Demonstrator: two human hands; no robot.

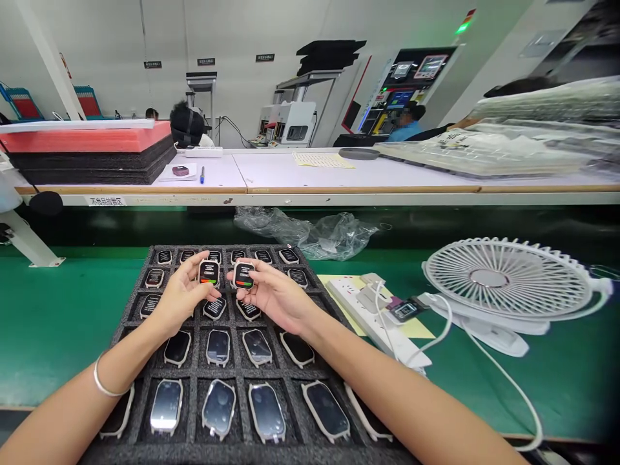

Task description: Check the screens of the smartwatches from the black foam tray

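Observation:
My left hand [186, 294] grips a smartwatch body [209, 272] by its edges, thumb below and fingers above. Close beside it, a second smartwatch [243, 276] is held in my right hand [271, 294]. Both screens are lit, with white text and a red and green strip. Under my hands lies a black foam tray [194, 387] divided into compartments. Several strapless watches sit in it; those in the far rows show lit text, while nearer ones, such as a dark watch [219, 408], have blank glossy screens. My forearms cover part of the tray.
Right of the tray stand a white power strip [346, 300] with cables and a white fan [513, 278]. Crumpled clear plastic [334, 236] lies behind the tray, beneath a raised shelf [271, 174]. The shelf bears a foam stack [92, 155] and plastic trays [465, 158].

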